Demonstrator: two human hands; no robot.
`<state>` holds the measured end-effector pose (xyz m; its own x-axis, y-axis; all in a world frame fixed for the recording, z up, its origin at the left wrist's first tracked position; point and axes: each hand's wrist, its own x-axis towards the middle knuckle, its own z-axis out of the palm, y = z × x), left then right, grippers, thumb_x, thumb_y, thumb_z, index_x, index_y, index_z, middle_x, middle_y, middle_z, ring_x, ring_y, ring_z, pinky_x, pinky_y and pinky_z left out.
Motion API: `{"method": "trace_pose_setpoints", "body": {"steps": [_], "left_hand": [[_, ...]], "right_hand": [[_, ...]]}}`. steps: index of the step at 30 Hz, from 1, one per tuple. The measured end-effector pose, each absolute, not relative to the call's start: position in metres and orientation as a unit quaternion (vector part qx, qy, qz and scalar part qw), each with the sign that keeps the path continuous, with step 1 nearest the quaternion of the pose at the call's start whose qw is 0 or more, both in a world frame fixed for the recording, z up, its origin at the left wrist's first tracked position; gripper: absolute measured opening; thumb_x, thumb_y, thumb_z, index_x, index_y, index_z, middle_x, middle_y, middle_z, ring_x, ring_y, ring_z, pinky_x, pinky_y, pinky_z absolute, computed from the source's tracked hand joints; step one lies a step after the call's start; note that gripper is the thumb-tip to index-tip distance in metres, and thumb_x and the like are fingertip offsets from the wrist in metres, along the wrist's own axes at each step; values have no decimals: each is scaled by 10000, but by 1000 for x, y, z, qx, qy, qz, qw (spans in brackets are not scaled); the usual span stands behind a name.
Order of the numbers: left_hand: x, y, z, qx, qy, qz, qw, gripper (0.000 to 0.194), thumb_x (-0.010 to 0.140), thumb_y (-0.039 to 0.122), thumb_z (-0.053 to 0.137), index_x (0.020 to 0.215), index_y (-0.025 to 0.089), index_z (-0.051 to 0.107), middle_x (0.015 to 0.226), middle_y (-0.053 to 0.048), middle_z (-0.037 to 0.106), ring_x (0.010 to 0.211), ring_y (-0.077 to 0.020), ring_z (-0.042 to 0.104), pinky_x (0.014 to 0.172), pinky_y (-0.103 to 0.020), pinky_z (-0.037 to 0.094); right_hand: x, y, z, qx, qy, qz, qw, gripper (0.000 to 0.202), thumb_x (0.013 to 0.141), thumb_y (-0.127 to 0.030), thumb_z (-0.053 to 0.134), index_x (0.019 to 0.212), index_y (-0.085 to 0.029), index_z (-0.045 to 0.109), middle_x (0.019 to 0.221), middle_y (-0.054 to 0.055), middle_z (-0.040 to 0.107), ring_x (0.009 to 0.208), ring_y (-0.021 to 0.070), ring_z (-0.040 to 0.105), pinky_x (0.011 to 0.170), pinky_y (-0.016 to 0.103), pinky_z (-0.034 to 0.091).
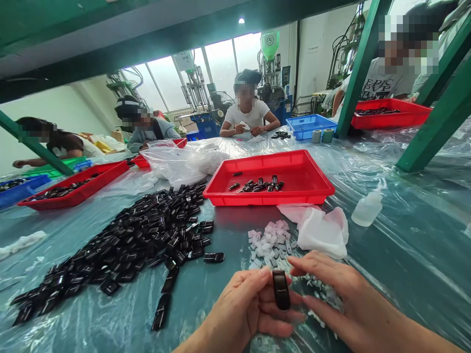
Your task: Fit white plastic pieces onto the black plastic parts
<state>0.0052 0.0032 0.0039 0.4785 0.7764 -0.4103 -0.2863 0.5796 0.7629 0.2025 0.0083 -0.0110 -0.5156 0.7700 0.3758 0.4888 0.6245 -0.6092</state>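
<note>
Near the front edge of the view, my left hand [253, 309] has its fingers and thumb closed around a small glossy black plastic part [281, 290], held upright. My right hand [340, 296] is beside it with thumb and fingers apart, and its fingertips come close to the part; nothing shows in its grasp. Behind my hands lies a small heap of pale translucent pieces [270, 240]. More white scraps [320, 291] are scattered partly beneath my right hand. To the left spreads a large pile of similar black parts [136, 235].
A red tray [268, 198] holding several black parts stands ahead. Right of it are a crumpled white cloth [324, 230] and a translucent bottle [367, 209]. Plastic sheeting covers the table. Green posts [362, 68] rise at the right. Several people sit around, one person [246, 113] straight across.
</note>
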Motion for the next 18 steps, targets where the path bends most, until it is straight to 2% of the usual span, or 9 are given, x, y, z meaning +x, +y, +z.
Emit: {"method": "trace_pose_setpoints", "body": {"steps": [6,10,11,13,15,17,18], "left_hand": [[5,0,6,352,434,319,765,270,751,297,660,926,91,652,916,-155,692,754,-204,681,580,-191,524],[7,0,7,375,466,313,738,264,704,270,715,887,92,649,899,-137,693,711,-173,676,559,-167,510],[7,0,7,377,470,314,734,265,701,277,718,879,93,649,891,-133,694,694,-169,675,544,-162,505],[9,1,7,381,477,316,726,268,697,289,719,872,98,651,880,-125,695,670,-164,672,524,-159,497],[9,0,8,387,481,317,719,274,691,300,722,866,100,659,876,-122,695,664,-162,668,524,-164,497],[9,-1,8,393,482,320,715,282,680,304,729,863,99,668,875,-122,695,670,-162,665,536,-170,501],[9,-1,8,395,480,322,714,285,673,303,734,862,99,672,874,-122,696,672,-163,664,540,-173,502]], "right_hand": [[204,13,-11,-403,-818,200,358,358,812,-110,482,1148,-234,484,958,32,624,890,165,608,757,284,518],[213,25,-10,-498,-737,73,452,267,820,-228,523,1087,-238,519,980,49,597,848,191,589,697,308,506],[219,30,-8,-531,-697,21,481,305,807,-273,547,1107,-235,511,1035,66,572,898,217,570,723,339,494],[236,46,-6,-587,-602,-69,537,505,753,-349,615,1206,-209,443,1185,117,473,1051,283,491,814,412,449],[258,64,-9,-614,-551,-103,556,752,712,-387,662,1314,-140,285,1287,191,350,1155,329,399,884,461,395],[278,82,-17,-649,-521,-105,544,869,644,-429,729,1310,-79,294,1267,245,357,1137,371,396,860,497,401],[287,90,-24,-663,-515,-97,534,828,654,-443,724,1288,-77,337,1234,242,400,1098,367,434,814,494,431]]}}
